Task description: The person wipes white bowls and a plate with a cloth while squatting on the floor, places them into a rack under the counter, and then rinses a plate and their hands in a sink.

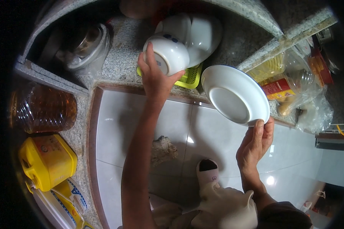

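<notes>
My left hand [157,74] spans the underside of an upturned white ceramic bowl [176,55], fingers on its base and thumb at its side. That bowl is against more white bowls [202,37] in a yellow-green plastic basket [196,78] on the granite shelf. To the right, my right hand [256,137] grips the rim of a white plate [235,94] between thumb and fingers. The plate is tilted, its underside and foot ring facing me, above the shelf edge and the tiled floor. The bowls hide most of the basket.
Left are a bottle of amber liquid [46,108], a yellow jug [51,160] and a pot in a plastic bag [89,51]. Granite dividers [263,54] flank the compartment. Plastic bottles [286,83] and bags stand right. A crumpled cloth [163,148] lies on the floor near my slippered foot.
</notes>
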### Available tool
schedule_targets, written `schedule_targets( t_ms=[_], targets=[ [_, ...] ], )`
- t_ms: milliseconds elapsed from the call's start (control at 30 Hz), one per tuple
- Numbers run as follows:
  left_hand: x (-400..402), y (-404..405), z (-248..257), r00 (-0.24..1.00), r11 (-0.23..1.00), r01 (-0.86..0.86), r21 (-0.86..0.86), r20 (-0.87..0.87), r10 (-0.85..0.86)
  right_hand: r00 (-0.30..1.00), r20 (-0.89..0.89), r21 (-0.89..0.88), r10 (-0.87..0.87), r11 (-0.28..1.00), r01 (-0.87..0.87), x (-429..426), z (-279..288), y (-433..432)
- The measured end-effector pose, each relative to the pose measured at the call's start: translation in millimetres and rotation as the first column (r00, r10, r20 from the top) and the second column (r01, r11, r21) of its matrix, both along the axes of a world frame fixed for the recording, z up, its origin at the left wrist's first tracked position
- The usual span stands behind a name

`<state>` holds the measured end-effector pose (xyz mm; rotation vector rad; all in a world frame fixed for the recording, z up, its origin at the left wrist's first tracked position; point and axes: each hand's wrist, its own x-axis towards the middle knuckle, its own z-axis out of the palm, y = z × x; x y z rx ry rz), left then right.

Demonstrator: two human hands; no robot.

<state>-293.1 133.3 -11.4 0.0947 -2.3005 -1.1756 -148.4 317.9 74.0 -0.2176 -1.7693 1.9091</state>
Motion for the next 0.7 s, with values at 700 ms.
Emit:
schedule_targets(
  t_ms=[700],
  targets=[
    [14, 18, -16, 0.971, 0.934, -0.159, -0.32, 0.122, 0.207, 0.998, 0.049, -0.041, 0.035, 0.999, -0.033, 1, -6, 1]
  ],
)
